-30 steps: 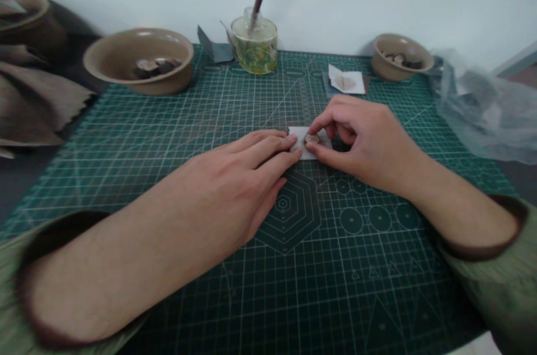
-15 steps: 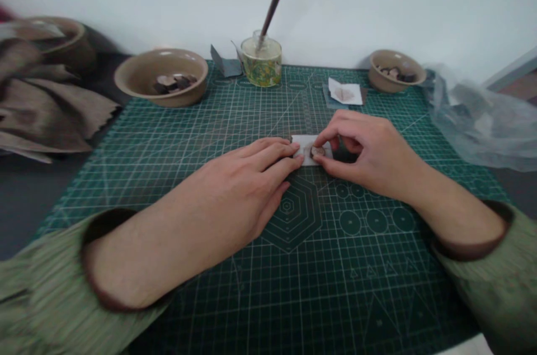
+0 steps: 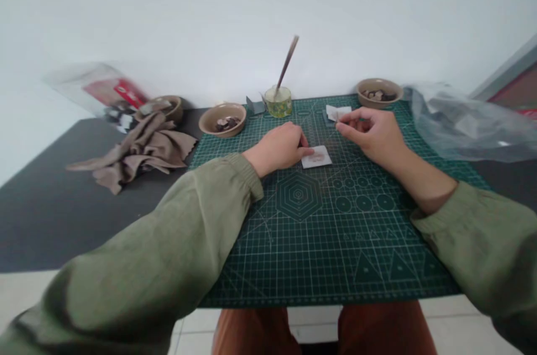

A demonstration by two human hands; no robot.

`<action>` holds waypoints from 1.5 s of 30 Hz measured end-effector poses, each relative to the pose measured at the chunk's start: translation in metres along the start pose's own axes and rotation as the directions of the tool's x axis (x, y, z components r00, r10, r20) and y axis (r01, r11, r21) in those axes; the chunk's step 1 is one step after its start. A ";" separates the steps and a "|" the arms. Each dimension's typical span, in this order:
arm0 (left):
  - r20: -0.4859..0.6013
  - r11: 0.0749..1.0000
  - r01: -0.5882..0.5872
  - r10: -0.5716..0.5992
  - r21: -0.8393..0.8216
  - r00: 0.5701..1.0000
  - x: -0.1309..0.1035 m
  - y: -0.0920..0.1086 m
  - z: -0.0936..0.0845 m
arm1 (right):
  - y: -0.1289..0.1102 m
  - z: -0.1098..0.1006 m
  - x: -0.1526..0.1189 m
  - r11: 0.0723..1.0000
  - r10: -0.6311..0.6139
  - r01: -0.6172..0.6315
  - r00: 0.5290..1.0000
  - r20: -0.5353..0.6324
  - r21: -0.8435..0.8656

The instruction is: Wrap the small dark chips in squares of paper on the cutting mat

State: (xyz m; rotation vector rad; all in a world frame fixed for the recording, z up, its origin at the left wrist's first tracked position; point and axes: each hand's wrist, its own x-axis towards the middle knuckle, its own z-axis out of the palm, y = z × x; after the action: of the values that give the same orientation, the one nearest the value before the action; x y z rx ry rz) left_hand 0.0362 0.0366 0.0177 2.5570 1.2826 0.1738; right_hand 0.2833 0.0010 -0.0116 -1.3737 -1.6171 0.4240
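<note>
A small white paper square [image 3: 318, 159] with a brown smudge lies on the green cutting mat [image 3: 289, 254]. My left hand [image 3: 282, 148] is at its left edge, fingers curled and thumb on the paper. Further right and back, my right hand [image 3: 371, 128] pinches thumb and forefinger together. Only a trace of the small brown piece shows at those fingertips. Just beyond them a folded white paper [image 3: 334, 112] rests on a grey sheet [image 3: 329, 120], partly covered by the hand.
Brown bowls with dark pieces stand at back left [image 3: 224, 132] and back right [image 3: 380, 103]. Between them is a yellow-green jar [image 3: 277, 108] holding a brush-like stick [image 3: 287, 61]. A crumpled brown cloth [image 3: 146, 151] lies left; a clear plastic bag [image 3: 470, 126] lies right.
The view has pulled back and widened. My right hand has lifted the small brown piece off the white paper and moved toward the folded paper. My left fingers have drawn in from lying flat.
</note>
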 end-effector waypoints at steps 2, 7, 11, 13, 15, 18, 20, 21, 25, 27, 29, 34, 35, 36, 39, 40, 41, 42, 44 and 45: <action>0.037 1.000 0.003 -0.002 -0.013 0.999 0.006 -0.001 -0.004 | 0.001 -0.001 0.000 1.000 -0.001 0.001 1.000 -0.002 0.023; -0.280 0.975 -0.166 0.201 0.146 0.939 -0.013 0.001 -0.026 | 0.000 -0.002 0.001 0.997 -0.015 0.018 0.999 -0.039 0.076; -0.228 0.837 -0.448 0.525 0.315 0.820 -0.031 0.003 -0.027 | -0.001 -0.002 -0.001 0.996 -0.071 0.073 0.997 -0.028 0.059; -0.181 0.863 -0.468 0.500 0.189 0.847 -0.035 0.003 -0.019 | -0.001 -0.001 -0.001 0.994 -0.099 0.099 0.995 -0.009 0.052; -0.184 0.906 -0.423 0.418 0.018 0.889 -0.037 0.003 -0.012 | -0.001 -0.001 -0.002 0.993 -0.110 0.110 0.994 -0.003 0.051; -0.173 0.929 -0.311 0.278 -0.203 0.945 -0.039 0.004 -0.008 | -0.001 0.000 -0.001 0.992 -0.116 0.116 0.993 0.000 0.058; -0.138 0.905 -0.199 0.158 -0.375 0.978 -0.040 0.002 -0.010 | -0.002 0.000 -0.001 0.992 -0.107 0.107 0.994 -0.003 0.073; -0.102 0.878 -0.138 0.102 -0.457 0.990 -0.039 0.001 -0.012 | -0.003 0.000 -0.001 0.992 -0.098 0.098 0.995 -0.006 0.082; -0.053 0.890 -0.017 -0.008 -0.456 0.999 -0.032 -0.007 -0.017 | -0.004 -0.001 -0.001 0.992 -0.052 0.052 0.999 0.001 0.117; -0.152 0.933 -0.024 -0.033 -0.359 0.988 -0.033 -0.009 -0.019 | -0.003 -0.001 -0.001 0.992 -0.046 0.045 0.999 0.003 0.117; -0.268 0.966 -0.084 0.016 -0.246 0.963 -0.041 -0.008 -0.019 | -0.003 -0.001 -0.001 0.994 -0.054 0.052 0.998 0.014 0.100; -0.122 0.919 -0.392 0.394 0.043 0.911 -0.071 -0.009 -0.011 | -0.004 0.000 -0.004 0.990 -0.140 0.139 0.987 0.082 0.024; -0.095 0.907 -0.418 0.421 0.050 0.902 -0.075 -0.010 -0.008 | -0.005 0.001 -0.005 0.985 -0.172 0.172 0.980 0.103 0.006; -0.084 0.897 -0.438 0.442 0.059 0.893 -0.076 -0.011 -0.004 | -0.006 0.001 -0.006 0.978 -0.204 0.207 0.970 0.129 -0.013; -0.089 0.871 -0.483 0.490 0.092 0.867 -0.072 -0.013 0.006 | -0.008 0.003 -0.009 0.954 -0.272 0.293 0.934 0.230 -0.064; -0.092 0.865 -0.491 0.499 0.102 0.862 -0.070 -0.013 0.008 | -0.008 0.004 -0.010 0.946 -0.284 0.314 0.922 0.262 -0.080; -0.099 0.863 -0.492 0.502 0.109 0.859 -0.068 -0.012 0.010 | -0.008 0.006 -0.011 0.939 -0.292 0.331 0.912 0.287 -0.095; -0.107 0.865 -0.488 0.499 0.113 0.860 -0.066 -0.012 0.011 | -0.007 0.008 -0.011 0.933 -0.296 0.343 0.904 0.310 -0.110; -0.123 0.873 -0.475 0.486 0.110 0.865 -0.065 -0.010 0.012 | -0.005 0.012 -0.012 0.921 -0.296 0.361 0.893 0.340 -0.146; -0.130 0.877 -0.469 0.479 0.105 0.868 -0.066 -0.010 0.013 | -0.004 0.015 -0.012 0.916 -0.294 0.367 0.890 0.349 -0.164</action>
State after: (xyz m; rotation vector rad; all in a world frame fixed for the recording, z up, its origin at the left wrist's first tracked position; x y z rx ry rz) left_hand -0.0076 -0.0127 0.0038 2.9254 0.6801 0.4367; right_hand 0.2679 -0.0064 -0.0206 -1.1962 -2.1831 0.2693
